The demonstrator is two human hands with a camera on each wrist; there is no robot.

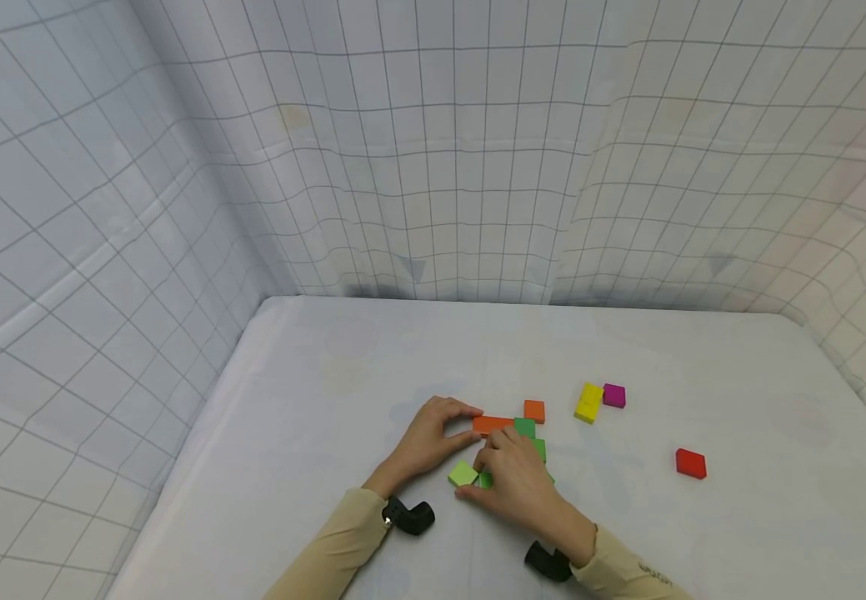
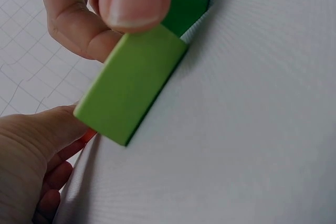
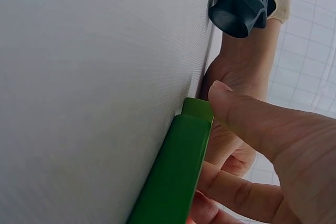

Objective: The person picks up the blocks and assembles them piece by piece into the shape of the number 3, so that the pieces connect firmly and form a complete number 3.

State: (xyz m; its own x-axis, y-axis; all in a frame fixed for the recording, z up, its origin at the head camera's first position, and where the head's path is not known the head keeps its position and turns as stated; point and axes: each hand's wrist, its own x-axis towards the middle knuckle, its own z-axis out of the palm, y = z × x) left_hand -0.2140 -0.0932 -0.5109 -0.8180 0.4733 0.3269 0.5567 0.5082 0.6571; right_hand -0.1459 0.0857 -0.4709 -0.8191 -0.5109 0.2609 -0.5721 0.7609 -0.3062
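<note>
- While the left hand (image 1: 427, 439) holds the left end of an orange bar (image 1: 493, 425), its index finger lies along the far edge and its thumb along the near one, with only a narrow gap between the two tips.
- As the right hand (image 1: 515, 481) reaches across from the other side, its thumb and bent index finger pinch a light-green block (image 1: 463, 473), which sits at a slant, nearer to the body than the orange bar.
- Beside that block, partly covered by the right hand, is a darker green bar (image 3: 170, 171); whether the two touch is hard to tell.
- At the right end of the orange bar sits a green block (image 1: 525, 427), and a brighter green piece (image 1: 539, 448) shows just below it, half hidden by the right hand.
- Just beyond the green block lies a small orange block (image 1: 534, 411).
- Farther right, a yellow piece (image 1: 588, 403) lies slanted, right next to a magenta block (image 1: 614, 396).
- Well apart from the others, a red block (image 1: 691, 463) lies on the white tabletop (image 1: 372, 358).
- Beige sleeves (image 1: 335, 542) cover both forearms, and a black wrist camera (image 1: 412, 518) shows below the left hand.
</note>
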